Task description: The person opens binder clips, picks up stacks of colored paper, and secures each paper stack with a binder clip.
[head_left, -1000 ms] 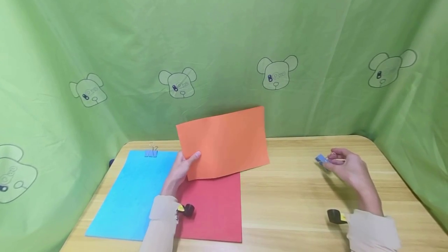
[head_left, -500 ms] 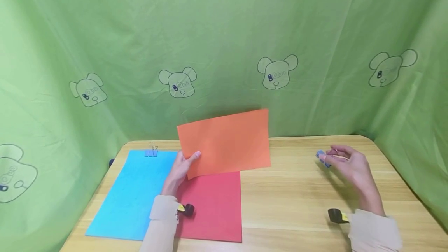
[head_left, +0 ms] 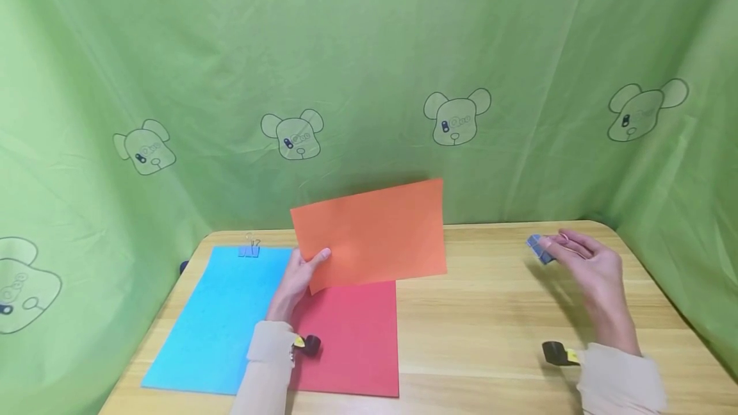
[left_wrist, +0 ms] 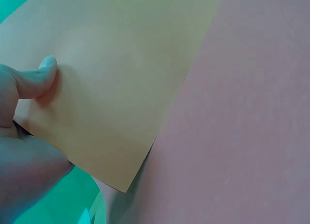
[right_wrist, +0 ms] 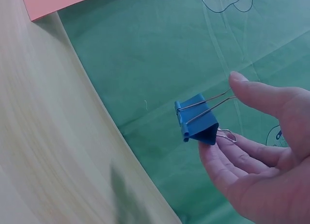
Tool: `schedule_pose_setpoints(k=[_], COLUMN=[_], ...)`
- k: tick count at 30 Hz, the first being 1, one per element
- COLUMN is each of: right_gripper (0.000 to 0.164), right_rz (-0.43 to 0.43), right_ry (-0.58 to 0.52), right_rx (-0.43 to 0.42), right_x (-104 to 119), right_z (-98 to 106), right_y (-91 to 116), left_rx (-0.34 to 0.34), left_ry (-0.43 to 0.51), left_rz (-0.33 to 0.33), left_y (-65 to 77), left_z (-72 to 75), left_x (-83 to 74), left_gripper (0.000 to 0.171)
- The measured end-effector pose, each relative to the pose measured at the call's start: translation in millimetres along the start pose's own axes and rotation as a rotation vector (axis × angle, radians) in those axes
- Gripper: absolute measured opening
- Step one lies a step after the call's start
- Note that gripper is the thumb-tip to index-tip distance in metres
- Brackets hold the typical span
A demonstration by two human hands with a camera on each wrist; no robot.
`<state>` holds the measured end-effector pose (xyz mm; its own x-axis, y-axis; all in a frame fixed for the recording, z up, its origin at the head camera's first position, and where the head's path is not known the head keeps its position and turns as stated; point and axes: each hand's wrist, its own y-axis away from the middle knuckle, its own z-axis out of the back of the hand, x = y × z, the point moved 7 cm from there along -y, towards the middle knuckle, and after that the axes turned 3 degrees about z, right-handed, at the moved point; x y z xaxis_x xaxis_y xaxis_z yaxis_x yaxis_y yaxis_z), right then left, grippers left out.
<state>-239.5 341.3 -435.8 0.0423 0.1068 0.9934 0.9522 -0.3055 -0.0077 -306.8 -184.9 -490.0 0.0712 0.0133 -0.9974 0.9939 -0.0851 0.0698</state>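
Observation:
My left hand (head_left: 298, 279) grips the lower left corner of an orange sheet (head_left: 375, 235), thumb on its front face. The sheet is raised and tilted over the far part of a red sheet (head_left: 352, 344); the fingers behind it are hidden. Off to the right, above the table, my right hand (head_left: 594, 277) holds a blue binder clip (right_wrist: 197, 118) by its wire handles. In the right wrist view the thumb touches one handle's end and the fingers are under the other; the clip's mouth points away from the palm and looks closed.
At the left a bright blue sheet (head_left: 213, 325) lies on the wooden table (head_left: 473, 351), with another binder clip (head_left: 249, 252) on its far edge. The red sheet lies beside it. A green curtain (head_left: 369, 69) with printed bear heads hangs behind the table and along both sides.
My right hand has moved slightly up and right, and the binder clip has turned in its fingers. The orange sheet's right side has shifted slightly right; my left hand stays in place.

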Motion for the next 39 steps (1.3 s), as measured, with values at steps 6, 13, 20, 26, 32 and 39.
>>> schedule_pose_setpoints(k=[6,13,20,26,32,39], right_gripper=[0.032,0.030,0.030,0.029,0.022,0.021], right_rz=[0.010,0.039,0.045,0.043,0.082,0.107], right_ry=[-0.017,-0.041,-0.033,-0.038,-0.114,-0.157], right_rx=[0.019,0.034,0.035,0.009,0.002,-0.008], right_x=[1.2,1.6,2.1,3.6,7.5,8.7], right_z=[0.1,-3.0,-6.1,-5.4,-8.7,-12.2], right_y=[0.3,1.5,1.0,1.6,1.7,0.3], left_rx=[-0.004,0.000,0.005,0.006,0.017,0.045], left_ry=[0.005,-0.008,-0.027,-0.026,0.024,0.119], left_rz=[-0.006,0.003,0.011,0.030,0.054,0.093], left_y=[0.2,1.8,4.1,6.5,6.7,4.2], left_z=[0.6,-0.7,-3.6,-5.3,-7.3,-14.4], left_x=[-0.1,-0.6,-6.2,-9.4,-6.9,1.3], left_gripper=[0.026,0.028,0.028,0.030,0.034,0.036])
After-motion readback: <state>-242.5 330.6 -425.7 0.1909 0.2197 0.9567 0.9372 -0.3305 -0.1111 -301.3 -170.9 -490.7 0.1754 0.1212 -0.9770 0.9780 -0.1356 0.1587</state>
